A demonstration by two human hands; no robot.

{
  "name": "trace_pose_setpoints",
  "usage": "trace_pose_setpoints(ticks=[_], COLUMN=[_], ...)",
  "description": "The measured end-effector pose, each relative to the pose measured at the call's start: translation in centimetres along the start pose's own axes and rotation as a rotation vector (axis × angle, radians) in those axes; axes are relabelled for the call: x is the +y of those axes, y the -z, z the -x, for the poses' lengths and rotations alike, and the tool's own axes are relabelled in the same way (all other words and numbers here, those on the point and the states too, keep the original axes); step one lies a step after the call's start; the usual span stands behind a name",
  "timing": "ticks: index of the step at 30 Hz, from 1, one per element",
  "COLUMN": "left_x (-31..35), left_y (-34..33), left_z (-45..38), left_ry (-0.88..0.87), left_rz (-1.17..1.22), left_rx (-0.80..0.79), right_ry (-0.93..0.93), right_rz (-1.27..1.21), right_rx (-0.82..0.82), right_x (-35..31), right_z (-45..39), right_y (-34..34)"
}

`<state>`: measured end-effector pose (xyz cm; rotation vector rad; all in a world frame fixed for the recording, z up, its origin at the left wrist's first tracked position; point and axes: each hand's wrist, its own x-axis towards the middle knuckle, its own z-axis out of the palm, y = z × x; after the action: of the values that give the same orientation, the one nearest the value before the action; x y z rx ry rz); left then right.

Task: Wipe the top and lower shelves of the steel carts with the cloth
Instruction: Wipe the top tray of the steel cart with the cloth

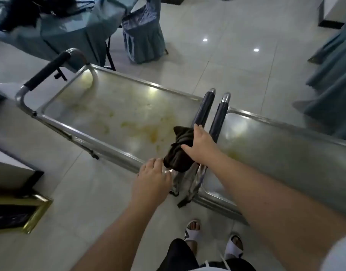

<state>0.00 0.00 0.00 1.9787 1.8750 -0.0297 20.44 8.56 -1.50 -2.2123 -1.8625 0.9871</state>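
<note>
Sandalled feet [193, 229] planted on the tiled floor [217, 55], I stand at two steel carts parked end to end, my right hand [199, 145] laid flat over the dark cloth [178, 153], fingers straight and pressing it down at the near corner of the left cart's top shelf [109, 114]. My left hand [152, 177] reaches in beside it, fingers loosely spread and resting at the shelf's near rim, just short of the cloth and gripping nothing that I can make out. Part of the cloth spills over the rim in a paler fold. Yellowish smears streak that shelf from its middle toward the far handle [45, 71], so the wiping looks barely begun. Two dark padded handles [211, 116] stand side by side between the carts, touching my right hand's far edge. The right cart's top shelf [276, 149] shows a fainter stain near its handle. Next, as I judge it, comes a firm sweep leftward across the smears; both lower shelves are hidden from here. Draped chairs [142, 36] stand well beyond.
</note>
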Motion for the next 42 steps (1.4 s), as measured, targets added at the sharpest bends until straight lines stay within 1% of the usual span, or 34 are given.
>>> trace_pose_setpoints(ticks=[2, 5, 8, 11, 15, 17, 19, 21, 24, 27, 29, 31, 36, 38, 40, 42], left_x=[-0.7, -1.5, -1.9, -2.0, -1.8, -1.6, -1.4, -1.2, -0.6, 0.7, 2.2, 4.3, 10.3, 12.3, 14.0, 15.5], left_y=[-0.1, -0.7, -0.7, -0.6, -0.5, -0.1, 0.2, 0.5, 1.0, 1.6, 1.8, 2.0, 1.8, 1.3, 0.7, 0.0], left_z=[-0.1, -0.2, -0.5, -0.8, -1.5, -1.8, -2.0, -2.3, -2.9, -3.9, -4.5, -5.1, -6.4, -6.8, -7.4, -8.1], left_ry=[0.011, 0.026, 0.035, 0.019, 0.003, -0.004, -0.022, -0.032, -0.051, -0.1, -0.136, -0.177, -0.296, -0.354, -0.407, -0.424], left_rz=[0.015, 0.026, 0.038, 0.039, 0.028, 0.023, 0.017, 0.02, 0.034, 0.035, 0.048, 0.045, 0.021, -0.007, -0.051, -0.092], left_rx=[-0.017, -0.039, -0.044, -0.048, -0.029, -0.029, -0.028, -0.018, 0.0, 0.013, 0.007, 0.002, -0.003, -0.028, -0.058, -0.087], right_ry=[-0.042, -0.077, -0.085, -0.136, -0.215, -0.182, -0.103, -0.033, 0.01, 0.055, 0.05, 0.03, 0.045, 0.032, 0.011, -0.012], right_rz=[-0.02, 0.032, 0.135, 0.125, 0.039, 0.1, 0.141, 0.06, -0.224, -0.487, -0.672, -0.796, -0.86, -0.849, -0.78, -0.698], right_rx=[0.014, 0.011, 0.099, 0.161, 0.051, 0.054, 0.082, 0.069, 0.084, 0.138, 0.211, 0.301, 0.466, 0.479, 0.473, 0.454], right_x=[-0.5, -0.9, -1.4, -2.4, -3.6, -3.7, -3.4, -2.7, -1.0, 0.9, 2.7, 4.9, 12.7, 15.9, 18.6, 20.9], right_z=[-0.9, -1.3, -0.9, -0.6, -0.3, -0.1, 0.2, 0.7, 1.7, 3.6, 5.0, 6.6, 10.3, 11.4, 12.2, 12.5], right_y=[-0.2, -0.7, -1.2, -1.0, -0.6, -0.4, -0.3, -0.2, 0.6, 2.6, 4.2, 6.0, 9.8, 10.6, 10.9, 10.7])
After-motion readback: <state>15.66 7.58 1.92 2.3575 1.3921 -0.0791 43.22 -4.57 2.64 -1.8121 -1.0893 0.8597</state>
